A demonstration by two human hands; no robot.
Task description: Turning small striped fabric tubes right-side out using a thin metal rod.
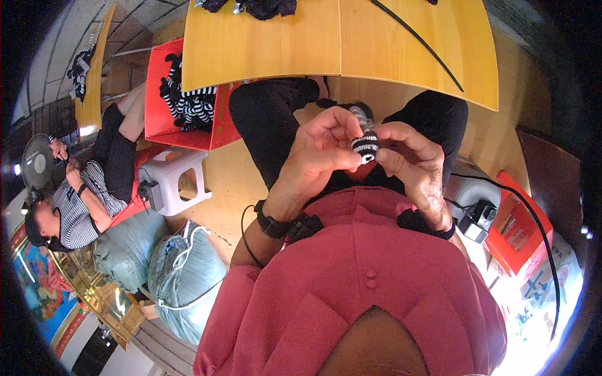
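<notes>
A small black-and-white striped knitted tube (364, 149) is held up in front of my lap, its pale open end turned toward me. My left hand (323, 150) pinches it from the left between thumb and fingers. From the other side my right hand (411, 155) grips it with thumb and bent forefinger. A grey-and-white knitted part shows just beyond it; whether the two are joined I cannot tell. To the left, a red box (227, 122) holds several striped knitted pieces (195, 109).
Beyond my knees stands a yellow wooden table (269, 53) with a thin black strip (421, 42) and dark knitted items (269, 7). At left are a white stool (179, 188), stuffed sacks (188, 272) and a seated co-worker (94, 194). A red bin (523, 219) is at right.
</notes>
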